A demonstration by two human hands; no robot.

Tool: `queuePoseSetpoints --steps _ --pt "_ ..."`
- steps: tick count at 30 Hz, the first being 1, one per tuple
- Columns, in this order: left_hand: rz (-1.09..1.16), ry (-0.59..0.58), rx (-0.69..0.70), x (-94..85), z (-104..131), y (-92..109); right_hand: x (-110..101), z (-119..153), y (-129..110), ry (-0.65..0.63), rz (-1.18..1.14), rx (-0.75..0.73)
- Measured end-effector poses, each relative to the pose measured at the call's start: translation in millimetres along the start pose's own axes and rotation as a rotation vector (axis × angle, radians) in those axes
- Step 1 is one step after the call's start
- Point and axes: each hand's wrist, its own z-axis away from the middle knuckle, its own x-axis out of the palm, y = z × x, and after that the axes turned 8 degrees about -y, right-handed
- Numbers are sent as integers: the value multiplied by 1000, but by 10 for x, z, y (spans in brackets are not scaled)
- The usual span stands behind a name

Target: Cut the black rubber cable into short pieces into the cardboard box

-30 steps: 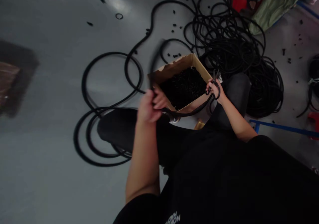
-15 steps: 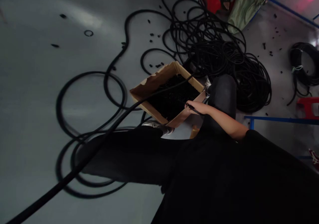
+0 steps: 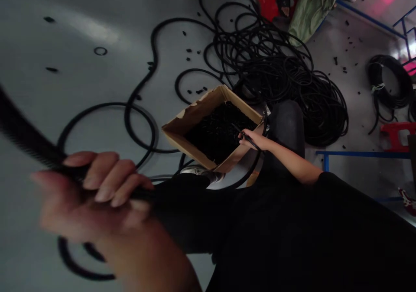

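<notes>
My left hand [image 3: 97, 196] is large and close to the camera at the lower left, its fingers wrapped round a thick black hose [image 3: 29, 140] that rises to the left edge. Over the near side of a cardboard box [image 3: 195, 153], my right hand [image 3: 248, 139] is closed on a thin dark object, too small to name. Many small black pieces [image 3: 214, 131] lie inside the box. A loop of black hose passes beside my right wrist and down in front of the box.
A big tangle of black hose [image 3: 269, 62] lies beyond the box, with loose loops to its left. Small black bits dot the floor. Red stools [image 3: 394, 137], a tied hose coil [image 3: 390, 82], blue metal bars [image 3: 364, 154] and another person's foot [image 3: 285, 11] show around.
My left hand has come into view at the lower left, gripping hose. The long hose that slanted across the box is no longer over it. The view has shifted slightly.
</notes>
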Motion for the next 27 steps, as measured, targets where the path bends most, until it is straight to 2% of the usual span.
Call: queuePoseSetpoints --steps 1,2,4,7,9,11,15,19,22,24,27 --pt "2 1 73 -16 -123 -132 -4 6 -6 7 -4 4" --pt "7 -4 78 -43 -243 -292 -9 11 -6 11 -8 7" --pt "-23 -5 -81 -135 -448 -671 -25 20 10 25 -9 16" --pt "-246 -1 -283 -330 -618 -1252 -47 37 51 58 11 45" --pt "-354 -1 -319 -439 -652 -1553 -50 50 67 67 33 92" --pt "-406 -48 -308 -495 -665 -1754 -43 58 60 72 56 161" --pt "-507 -147 -305 -471 -717 -1934 -23 59 -23 59 41 183" --pt "-610 -245 -264 -421 -753 -1999 -37 53 -125 15 2 177" --pt "-611 -343 -296 -441 -737 -2033 -47 32 -158 -1 -77 219" --pt "-601 -354 -325 -479 -718 -2047 -39 10 -156 -2 -139 231" --pt "-587 -303 -347 -548 -691 -2053 -15 -20 -135 -30 -209 232"
